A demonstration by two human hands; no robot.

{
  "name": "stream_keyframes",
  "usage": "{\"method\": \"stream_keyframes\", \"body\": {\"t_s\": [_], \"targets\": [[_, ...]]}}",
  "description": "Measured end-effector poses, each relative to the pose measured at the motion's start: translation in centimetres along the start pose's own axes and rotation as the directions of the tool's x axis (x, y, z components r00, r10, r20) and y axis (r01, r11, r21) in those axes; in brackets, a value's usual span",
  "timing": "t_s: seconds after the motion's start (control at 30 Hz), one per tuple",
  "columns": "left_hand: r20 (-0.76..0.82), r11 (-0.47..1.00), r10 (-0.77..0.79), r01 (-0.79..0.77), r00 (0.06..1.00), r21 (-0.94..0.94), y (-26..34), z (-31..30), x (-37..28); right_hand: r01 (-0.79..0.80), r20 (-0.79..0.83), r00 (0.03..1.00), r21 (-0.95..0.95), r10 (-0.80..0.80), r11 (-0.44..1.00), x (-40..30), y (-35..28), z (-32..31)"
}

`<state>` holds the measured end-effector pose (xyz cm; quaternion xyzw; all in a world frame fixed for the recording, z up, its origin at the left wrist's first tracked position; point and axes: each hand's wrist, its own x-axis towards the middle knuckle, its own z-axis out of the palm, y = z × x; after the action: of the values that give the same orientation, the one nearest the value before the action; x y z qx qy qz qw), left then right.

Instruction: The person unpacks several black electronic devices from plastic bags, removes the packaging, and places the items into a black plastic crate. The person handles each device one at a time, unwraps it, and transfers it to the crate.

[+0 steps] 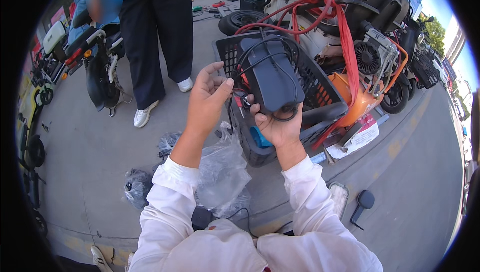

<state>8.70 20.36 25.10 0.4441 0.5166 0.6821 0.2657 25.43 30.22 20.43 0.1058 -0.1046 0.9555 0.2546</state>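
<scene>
My right hand (279,124) holds a black charger-like power adapter (272,75) from below, above a black plastic crate (326,111). A black cable (294,45) is looped around the adapter. To its left, my left hand (210,94) is raised, with thumb and index finger close together at a dark cable that hangs down; whether they pinch it is not clear. A red-handled tool or clip (239,103) and a blue cylindrical item (259,137) lie in the crate. Beneath my forearms is a clear plastic bag (223,172).
An orange air compressor (358,99) with red hose and cloth stands right of the crate, near several scooters. A person in dark trousers (159,28) stands ahead left, beside a parked scooter (99,69). Small bagged parts (138,189) and a black mirror (365,199) lie on the pavement.
</scene>
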Motion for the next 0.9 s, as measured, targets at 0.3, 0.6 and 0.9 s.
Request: {"method": "stream_keyframes", "body": {"t_s": [0.3, 0.6, 0.9], "targets": [[0.096, 0.966, 0.219, -0.203, 0.971, -0.158, 1.0, 0.3, -0.3, -0.263, 0.152, 0.959, 0.178, 0.238, 0.948, -1.0, 0.8, 0.6], [-0.096, 0.974, 0.224, -0.222, 0.97, 0.036, 1.6, -0.9, 0.1, -0.264, 0.068, 0.964, 0.114, 0.258, 0.958, -1.2, -0.6, -1.6], [-0.236, 0.98, 0.18, -0.152, 0.955, 0.13, 1.5, 0.2, -0.3, -0.119, -0.177, 0.978, -0.065, 0.106, 0.991, -1.0, -2.2, -1.5]]}}
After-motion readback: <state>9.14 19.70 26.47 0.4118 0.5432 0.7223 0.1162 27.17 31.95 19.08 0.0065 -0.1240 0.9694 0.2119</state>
